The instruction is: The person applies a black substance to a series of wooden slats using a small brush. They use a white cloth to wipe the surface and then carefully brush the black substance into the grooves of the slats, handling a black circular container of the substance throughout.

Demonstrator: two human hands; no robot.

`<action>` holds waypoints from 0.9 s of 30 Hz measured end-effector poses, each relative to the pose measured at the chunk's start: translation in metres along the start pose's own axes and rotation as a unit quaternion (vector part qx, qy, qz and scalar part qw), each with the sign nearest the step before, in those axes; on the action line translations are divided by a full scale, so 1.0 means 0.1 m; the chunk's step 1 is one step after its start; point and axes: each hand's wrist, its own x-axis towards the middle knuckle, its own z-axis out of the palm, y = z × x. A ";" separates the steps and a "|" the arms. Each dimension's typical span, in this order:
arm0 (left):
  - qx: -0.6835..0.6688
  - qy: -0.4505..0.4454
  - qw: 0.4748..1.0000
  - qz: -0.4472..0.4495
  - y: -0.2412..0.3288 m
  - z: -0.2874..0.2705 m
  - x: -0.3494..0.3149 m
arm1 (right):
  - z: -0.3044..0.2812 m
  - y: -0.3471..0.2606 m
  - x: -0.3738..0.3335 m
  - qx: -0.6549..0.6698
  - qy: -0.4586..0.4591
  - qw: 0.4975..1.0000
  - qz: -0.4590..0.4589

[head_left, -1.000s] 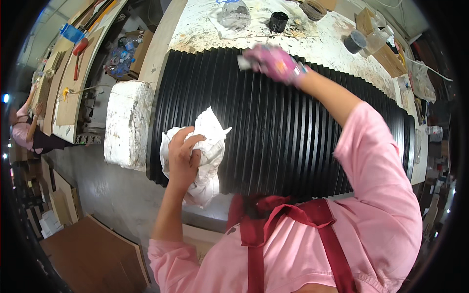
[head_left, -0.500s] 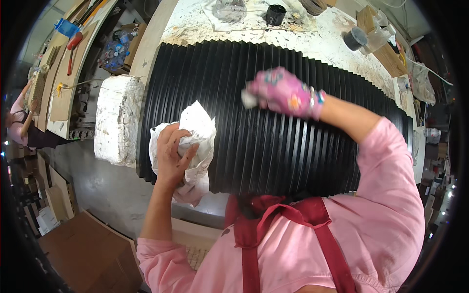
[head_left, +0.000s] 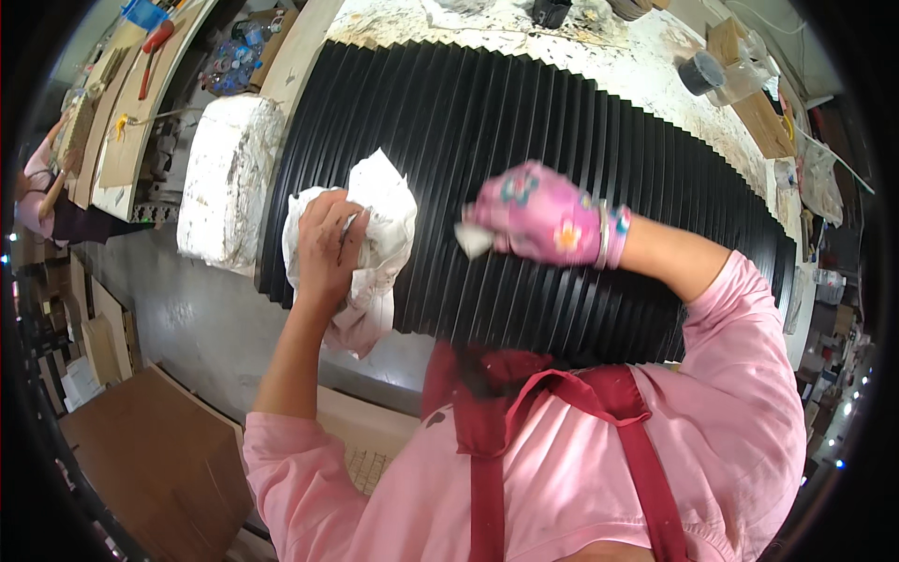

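Observation:
A broad row of black ridged strips [head_left: 393, 122] lies side by side across the table. My left hand [head_left: 330, 248] is bare, with dark smudges on it, and its fingers are closed on a crumpled white cloth [head_left: 382, 225] resting over the left part of the strips. My right hand [head_left: 543, 214], in a pink flowered glove, is closed on a small whitish pad [head_left: 474, 241] over the middle of the strips. The glove is slightly blurred, and the pad is mostly hidden under the fingers.
A white wrapped bundle [head_left: 228, 183] stands left of the strips. On the stained white tabletop [head_left: 599, 51] are a black cup [head_left: 551, 11] and a dark-filled tub [head_left: 700, 73]. A brown cardboard box [head_left: 150, 459] sits low left; another person [head_left: 56, 192] works at far left.
My right hand has come nearer to me along the strips with the pad. The left hand still grips the cloth, its fingers now more together. The whole view has shifted and turned a little.

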 end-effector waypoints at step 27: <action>0.066 0.029 0.995 0.070 -0.01 0.08 0.03 | 0.44 -0.92 0.05 0.006 0.048 0.999 0.013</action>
